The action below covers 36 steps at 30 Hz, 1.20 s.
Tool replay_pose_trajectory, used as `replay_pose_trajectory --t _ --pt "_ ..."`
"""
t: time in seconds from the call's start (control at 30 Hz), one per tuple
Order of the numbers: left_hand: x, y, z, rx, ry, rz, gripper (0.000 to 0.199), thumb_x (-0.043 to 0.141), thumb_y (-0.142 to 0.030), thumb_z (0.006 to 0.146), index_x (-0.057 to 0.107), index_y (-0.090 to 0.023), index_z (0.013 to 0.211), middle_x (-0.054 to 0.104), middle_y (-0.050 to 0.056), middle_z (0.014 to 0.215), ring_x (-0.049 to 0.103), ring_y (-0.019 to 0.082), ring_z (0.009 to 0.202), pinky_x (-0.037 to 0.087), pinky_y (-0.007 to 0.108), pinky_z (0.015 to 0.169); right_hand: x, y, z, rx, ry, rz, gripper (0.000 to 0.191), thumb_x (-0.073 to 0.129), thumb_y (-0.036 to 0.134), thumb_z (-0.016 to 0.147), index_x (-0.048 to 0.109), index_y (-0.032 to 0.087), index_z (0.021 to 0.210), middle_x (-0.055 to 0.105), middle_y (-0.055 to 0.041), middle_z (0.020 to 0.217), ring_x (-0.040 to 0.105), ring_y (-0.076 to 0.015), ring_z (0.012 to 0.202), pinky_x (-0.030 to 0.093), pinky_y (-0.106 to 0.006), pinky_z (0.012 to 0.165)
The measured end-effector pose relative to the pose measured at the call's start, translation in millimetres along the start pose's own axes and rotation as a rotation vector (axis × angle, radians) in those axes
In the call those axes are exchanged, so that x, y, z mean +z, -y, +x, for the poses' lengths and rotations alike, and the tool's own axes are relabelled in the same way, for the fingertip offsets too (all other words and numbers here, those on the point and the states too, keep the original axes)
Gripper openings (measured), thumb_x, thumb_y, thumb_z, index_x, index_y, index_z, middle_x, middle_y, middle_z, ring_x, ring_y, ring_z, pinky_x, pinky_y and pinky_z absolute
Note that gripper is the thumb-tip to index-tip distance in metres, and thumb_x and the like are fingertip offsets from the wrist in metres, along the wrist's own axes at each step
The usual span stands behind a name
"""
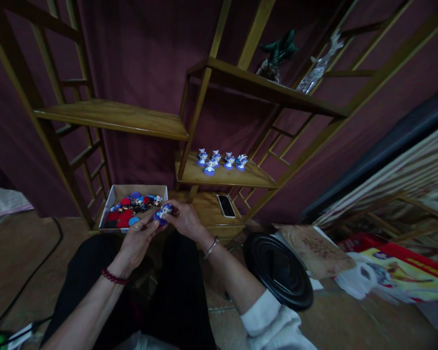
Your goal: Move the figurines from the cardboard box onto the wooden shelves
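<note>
Between both hands is a small purple-and-white figurine [163, 213] on a round purple base. My left hand [140, 239] grips it by the base, fingers closed. My right hand [185, 218] pinches it from the other side. Just behind my left hand stands an open white box [109, 204] holding several red, black and blue figurines and round bases. Farther up, several similar purple-and-white figurines [210, 168] stand upright on a wooden shelf [241, 179].
A phone [226, 206] lies on the lower shelf board. An upper left shelf [113, 116] juts out. At right are a round black object [277, 270], a cardboard piece [314, 248] and a yellow-red package [405, 272]. A black cable [40, 272] crosses the floor at left.
</note>
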State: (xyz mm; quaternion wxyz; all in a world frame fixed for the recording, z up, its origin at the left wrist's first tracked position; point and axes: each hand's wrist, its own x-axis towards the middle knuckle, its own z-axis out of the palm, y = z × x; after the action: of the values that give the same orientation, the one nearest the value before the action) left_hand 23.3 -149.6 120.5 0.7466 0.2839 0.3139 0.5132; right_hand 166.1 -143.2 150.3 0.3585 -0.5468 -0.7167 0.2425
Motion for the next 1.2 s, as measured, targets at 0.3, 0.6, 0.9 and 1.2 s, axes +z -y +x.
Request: replay_pose_trajectory --t 0.3,0.6,0.9,1.2 --pt "0.1 6 -1 -0.054 0.052 0.005 0.035 0.074 -0.012 0.057 0.068 -0.015 0.091 0.066 0.006 0.103 0.057 0.023 0.101 0.048 0.034 0.09 0 -6 -9 0.003 -0.008 -0.041 0.025 0.057 0.026 0.076 0.058 0.024 0.101 0.066 0.0021 0.084 0.061 -0.0128 0.072 0.047 -0.023 0.069" --pt "16.6 -1 3 -0.05 0.054 -0.036 0.035 0.069 -0.011 0.063 0.065 -0.017 0.098 0.062 0.004 0.112 0.054 0.021 0.107 0.047 0.031 0.092 -18 5 -3 0.008 -0.036 -0.142 0.037 0.058 0.023 0.075 0.05 0.026 0.112 0.064 0.0008 0.094 0.06 -0.0129 0.079 0.046 -0.025 0.074" --pt "41.4 5 8 -0.076 0.04 0.015 0.03 0.065 -0.007 0.066 0.064 -0.014 0.095 0.064 0.006 0.104 0.059 0.016 0.094 0.051 0.027 0.083 -42 -4 -8 0.046 -0.09 -0.037 0.026 0.059 0.026 0.074 0.054 0.023 0.099 0.064 0.0013 0.087 0.059 -0.0115 0.076 0.047 -0.024 0.069" --pt "90.7 16 18 -0.093 0.041 0.095 0.024 0.066 -0.009 0.062 0.061 -0.013 0.085 0.065 0.003 0.084 0.06 0.012 0.078 0.048 0.025 0.076 -75 -21 -14 0.05 -0.195 0.016 0.029 0.057 0.021 0.073 0.056 0.024 0.102 0.064 0.0009 0.09 0.06 -0.0131 0.081 0.048 -0.027 0.076"
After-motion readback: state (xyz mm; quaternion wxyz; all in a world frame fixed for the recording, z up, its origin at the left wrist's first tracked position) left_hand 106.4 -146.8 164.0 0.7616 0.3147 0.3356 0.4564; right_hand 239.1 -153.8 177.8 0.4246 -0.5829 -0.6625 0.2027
